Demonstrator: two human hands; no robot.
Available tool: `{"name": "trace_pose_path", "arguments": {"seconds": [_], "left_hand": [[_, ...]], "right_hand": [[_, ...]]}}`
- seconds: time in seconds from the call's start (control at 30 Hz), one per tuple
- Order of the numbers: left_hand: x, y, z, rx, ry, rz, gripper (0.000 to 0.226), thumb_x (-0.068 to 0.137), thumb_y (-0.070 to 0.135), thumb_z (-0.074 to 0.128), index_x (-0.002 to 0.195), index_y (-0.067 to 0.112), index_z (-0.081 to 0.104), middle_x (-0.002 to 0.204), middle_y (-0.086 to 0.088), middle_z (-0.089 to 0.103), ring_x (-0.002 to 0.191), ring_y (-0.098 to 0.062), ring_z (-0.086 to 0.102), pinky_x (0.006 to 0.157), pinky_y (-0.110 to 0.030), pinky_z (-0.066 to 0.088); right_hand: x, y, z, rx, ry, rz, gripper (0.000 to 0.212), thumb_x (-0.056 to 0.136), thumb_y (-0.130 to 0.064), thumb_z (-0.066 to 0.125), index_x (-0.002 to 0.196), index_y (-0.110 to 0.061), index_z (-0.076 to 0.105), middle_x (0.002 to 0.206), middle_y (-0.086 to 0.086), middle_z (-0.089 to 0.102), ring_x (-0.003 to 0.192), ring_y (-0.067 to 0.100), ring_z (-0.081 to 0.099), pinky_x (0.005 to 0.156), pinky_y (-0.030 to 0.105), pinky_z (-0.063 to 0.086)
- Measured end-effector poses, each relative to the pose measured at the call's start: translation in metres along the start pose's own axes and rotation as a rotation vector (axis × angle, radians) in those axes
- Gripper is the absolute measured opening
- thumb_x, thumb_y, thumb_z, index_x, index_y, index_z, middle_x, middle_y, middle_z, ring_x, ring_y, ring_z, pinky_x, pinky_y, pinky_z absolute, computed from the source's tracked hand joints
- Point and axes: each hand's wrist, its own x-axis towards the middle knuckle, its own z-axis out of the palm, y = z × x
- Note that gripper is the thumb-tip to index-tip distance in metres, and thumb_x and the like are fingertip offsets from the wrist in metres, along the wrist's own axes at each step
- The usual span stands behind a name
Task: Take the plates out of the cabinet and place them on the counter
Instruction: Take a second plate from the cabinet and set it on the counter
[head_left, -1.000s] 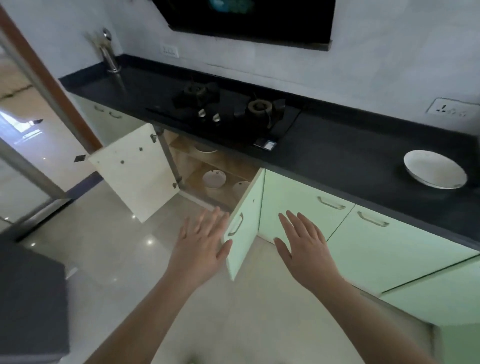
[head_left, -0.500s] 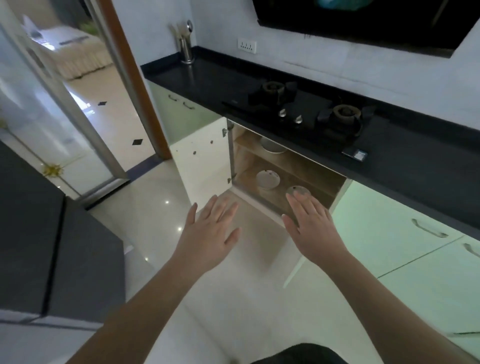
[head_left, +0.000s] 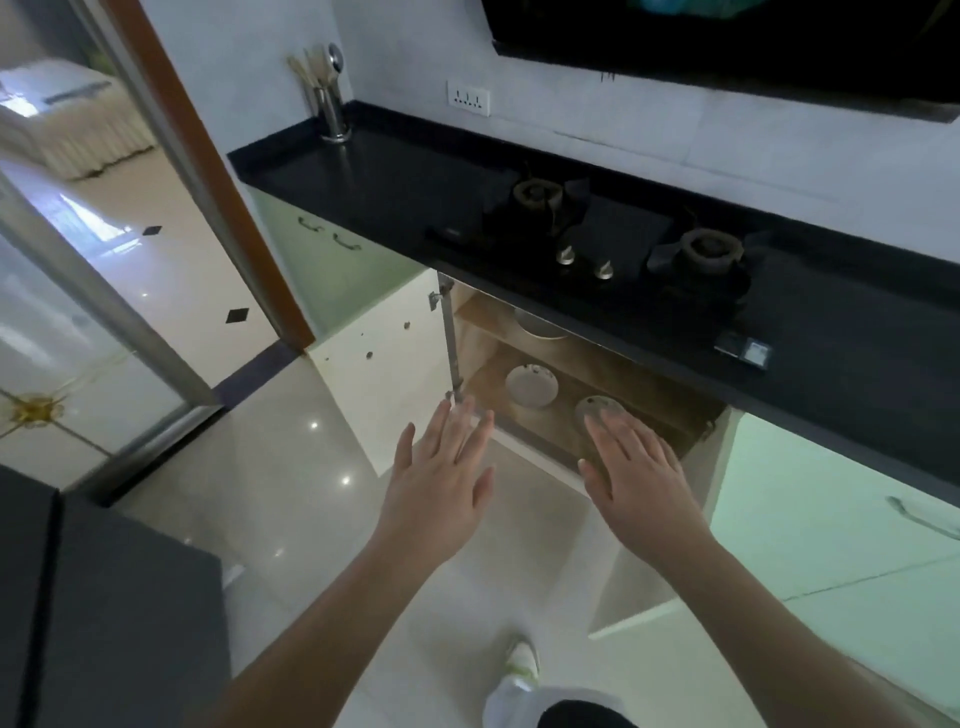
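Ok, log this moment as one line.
phase: reaching | left hand: open, empty | right hand: open, empty | cabinet: doors open | plates: two on lower shelf, one on upper

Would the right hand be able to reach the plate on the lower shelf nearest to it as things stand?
Probably yes. Both cabinet doors stand open, and the right hand, fingers straight and empty, is just before that plate with nothing between them.
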Motion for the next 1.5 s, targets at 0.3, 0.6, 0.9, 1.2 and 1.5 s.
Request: {"name": "trace_pose_path", "arguments": {"seconds": [0.3, 0.6, 0.9, 1.2, 1.5], "left_hand": [[0.124, -0.059, 0.004, -0.025, -0.028, 0.060, 0.057, 0.102, 0.047, 0.022, 0.155, 0.026, 0.022, 0.164, 0.000, 0.019, 0.152, -0.022, 0.010, 0.119, -0.048, 0.014], [0.207, -0.140, 0.027, -0.076, -0.039, 0.161, 0.064, 0.097, 0.051, 0.025, 0.152, 0.019, 0.029, 0.159, -0.006, 0.031, 0.149, -0.027, 0.023, 0.117, -0.050, 0.024], [0.287, -0.201, 0.053, -0.062, -0.072, 0.394, 0.061, 0.097, 0.045, 0.037, 0.150, 0.014, 0.035, 0.155, -0.008, 0.037, 0.142, -0.029, 0.035, 0.111, -0.046, 0.033], [0.345, -0.202, 0.104, -0.048, -0.170, 0.426, 0.061, 0.097, 0.045, 0.038, 0.150, 0.016, 0.034, 0.157, -0.008, 0.034, 0.145, -0.027, 0.031, 0.112, -0.043, 0.033], [0.416, -0.165, 0.226, -0.106, -0.164, 0.345, 0.054, 0.100, 0.046, 0.029, 0.143, 0.017, 0.044, 0.151, -0.004, 0.044, 0.138, -0.028, 0.041, 0.111, -0.046, 0.035]], "right_hand": [[0.125, -0.018, 0.005, 0.053, -0.012, 0.050, 0.057, 0.100, -0.051, 0.021, 0.151, -0.025, 0.021, 0.158, -0.003, 0.025, 0.148, 0.016, 0.014, 0.115, 0.034, 0.005], [0.213, -0.066, 0.025, 0.046, 0.022, 0.146, 0.056, 0.099, -0.047, 0.029, 0.149, -0.023, 0.025, 0.154, -0.001, 0.031, 0.145, 0.020, 0.022, 0.117, 0.040, 0.017], [0.272, -0.119, 0.066, 0.099, 0.026, 0.349, 0.059, 0.099, -0.032, 0.037, 0.153, -0.018, 0.019, 0.159, 0.003, 0.023, 0.147, 0.020, 0.017, 0.118, 0.036, 0.012], [0.315, -0.087, 0.111, 0.147, -0.039, 0.427, 0.062, 0.098, -0.037, 0.037, 0.153, -0.016, 0.014, 0.160, 0.005, 0.020, 0.147, 0.021, 0.016, 0.118, 0.038, 0.014], [0.380, 0.003, 0.209, 0.141, -0.071, 0.416, 0.061, 0.099, -0.039, 0.034, 0.153, -0.018, 0.015, 0.161, 0.005, 0.017, 0.148, 0.021, 0.013, 0.119, 0.038, 0.010]]}}
